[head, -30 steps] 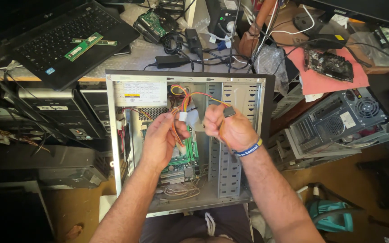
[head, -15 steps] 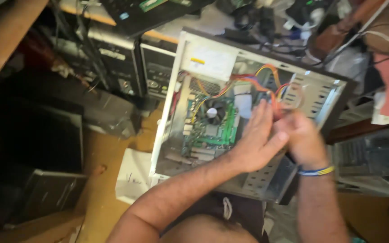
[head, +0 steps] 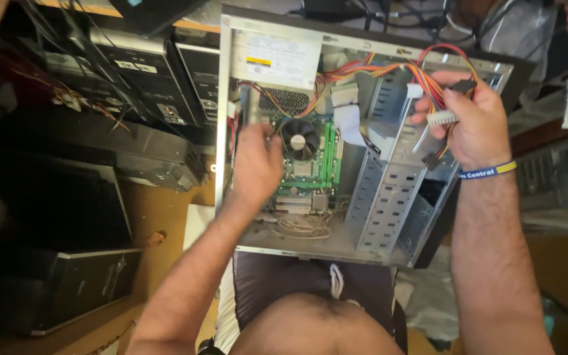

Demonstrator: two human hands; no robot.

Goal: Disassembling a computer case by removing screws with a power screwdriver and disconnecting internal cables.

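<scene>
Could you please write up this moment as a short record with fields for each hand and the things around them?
Setting: open computer case lying on its side, seen from above
Left hand: inside the case, over the left edge of the green motherboard, beside the round black cooler fan; blurred, grip unclear
Right hand: raised at the case's right rim, closed on a bundle of coloured power cables with white and black connectors
Wrist: blue band on the right
Nearby: power supply in the upper left corner; other dark cases stacked to the left
</scene>
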